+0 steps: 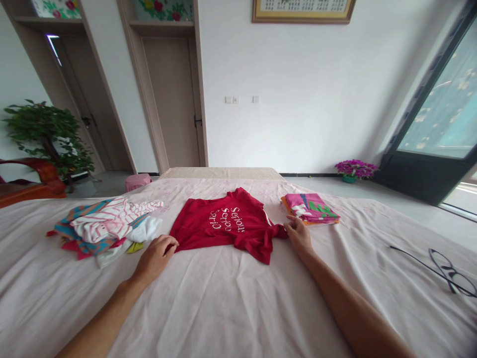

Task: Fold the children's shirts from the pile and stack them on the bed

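A red T-shirt (208, 223) with white lettering lies spread sideways on the cloth-covered surface, its neck end toward the right. My left hand (158, 253) is closed at the near left corner of the shirt's hem, fingers curled on the fabric. At the opposite end my right hand (299, 234) pinches a bunched bit of the shirt near the collar. The near sleeve hangs loosely toward me in creases. Just beyond my right hand sits a folded stack of clothes (312, 206), pink and green on top with orange beneath.
Left of the shirt is a loose heap of clothes (108, 223), striped, white and blue. Eyeglasses (449, 273) lie at the right on the wrinkled pale cloth (231, 303). Past the far edge stand a pink stool (137, 181) and a pot of purple flowers (356, 169).
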Demonstrator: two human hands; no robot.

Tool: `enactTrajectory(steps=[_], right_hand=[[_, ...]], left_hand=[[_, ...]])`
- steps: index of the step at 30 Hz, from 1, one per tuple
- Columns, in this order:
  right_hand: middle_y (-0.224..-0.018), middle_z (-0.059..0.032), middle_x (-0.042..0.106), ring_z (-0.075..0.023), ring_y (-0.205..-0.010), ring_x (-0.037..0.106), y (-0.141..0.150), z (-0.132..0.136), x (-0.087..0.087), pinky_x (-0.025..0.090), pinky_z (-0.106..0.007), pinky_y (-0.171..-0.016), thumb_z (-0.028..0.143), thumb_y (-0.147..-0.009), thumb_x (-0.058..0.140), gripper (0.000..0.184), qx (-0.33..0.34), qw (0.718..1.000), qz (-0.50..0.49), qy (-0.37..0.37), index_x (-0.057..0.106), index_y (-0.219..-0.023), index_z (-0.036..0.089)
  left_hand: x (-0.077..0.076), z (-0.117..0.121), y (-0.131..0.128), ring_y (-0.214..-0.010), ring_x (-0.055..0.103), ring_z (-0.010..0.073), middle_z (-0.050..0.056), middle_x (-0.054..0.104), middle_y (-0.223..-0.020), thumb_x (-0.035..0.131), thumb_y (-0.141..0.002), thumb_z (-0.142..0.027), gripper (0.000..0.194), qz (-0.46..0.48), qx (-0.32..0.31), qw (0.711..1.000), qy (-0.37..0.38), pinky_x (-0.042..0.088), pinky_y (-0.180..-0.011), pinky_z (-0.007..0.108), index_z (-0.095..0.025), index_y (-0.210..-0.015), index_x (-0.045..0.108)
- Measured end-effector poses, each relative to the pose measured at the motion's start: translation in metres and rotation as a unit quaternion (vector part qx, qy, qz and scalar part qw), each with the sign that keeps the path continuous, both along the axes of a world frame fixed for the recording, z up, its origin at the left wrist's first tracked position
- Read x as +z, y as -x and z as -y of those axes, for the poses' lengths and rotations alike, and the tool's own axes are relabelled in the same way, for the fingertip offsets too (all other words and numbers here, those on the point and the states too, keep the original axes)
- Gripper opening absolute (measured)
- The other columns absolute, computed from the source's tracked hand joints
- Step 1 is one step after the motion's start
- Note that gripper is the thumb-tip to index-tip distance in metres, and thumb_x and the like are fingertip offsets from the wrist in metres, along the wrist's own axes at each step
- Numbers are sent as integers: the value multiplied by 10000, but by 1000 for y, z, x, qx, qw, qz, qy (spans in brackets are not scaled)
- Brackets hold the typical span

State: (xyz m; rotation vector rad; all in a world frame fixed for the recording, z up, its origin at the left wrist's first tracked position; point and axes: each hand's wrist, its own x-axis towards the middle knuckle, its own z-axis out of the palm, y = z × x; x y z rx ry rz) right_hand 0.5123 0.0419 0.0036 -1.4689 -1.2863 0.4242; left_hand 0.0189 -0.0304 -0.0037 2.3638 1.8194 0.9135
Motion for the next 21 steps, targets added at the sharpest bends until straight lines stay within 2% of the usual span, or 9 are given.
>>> enactTrajectory(steps=[5,7,11,14,18,21], right_hand=[[-658,-11,602,-178,-629,556,1,2,4,429,-292,-620,508,-752,545,364,17,1000,-10,12,633,-845,168],[-649,-14,606,-181,-626,561,1,3,5,428,-296,-626,499,-755,546,338,12,1000,6,11,625,-805,174],[-694,-17,623,-185,-642,586,1,1,2,448,-296,-634,467,-753,536,320,5,1000,-19,10,630,-849,176],[-807,-40,655,-191,-699,607,-1,-2,-2,470,-299,-654,389,-711,522,310,6,999,-48,-2,631,-908,176],[-874,-54,674,-210,-798,609,-1,-2,-3,480,-307,-710,262,-599,480,374,13,1000,-1,2,664,-916,185],[-923,-54,683,-216,-822,612,2,1,-1,488,-308,-715,229,-544,457,474,61,997,33,23,693,-953,190]], left_hand=[[0,-1,0,-965,590,210,45,655,-987,455,-868,-285,189,3,2,1000,2,447,-922,369,-232,-909,632],[0,-1,0,-967,591,210,45,657,-988,454,-870,-290,192,3,1,1000,4,448,-924,369,-232,-908,633],[0,-1,0,-966,598,208,43,662,-985,435,-893,-325,222,8,3,1000,-1,451,-929,361,-236,-898,638],[0,-1,0,-974,606,205,41,670,-993,392,-923,-367,282,23,11,1000,-4,455,-929,349,-240,-897,643],[-3,-5,1,-982,623,200,42,677,-1033,389,-929,-408,304,53,42,998,-6,477,-902,332,-235,-1008,626],[-7,-15,5,-935,643,189,58,672,-1077,394,-922,-430,358,74,77,994,-11,495,-863,319,-216,-1124,598]])
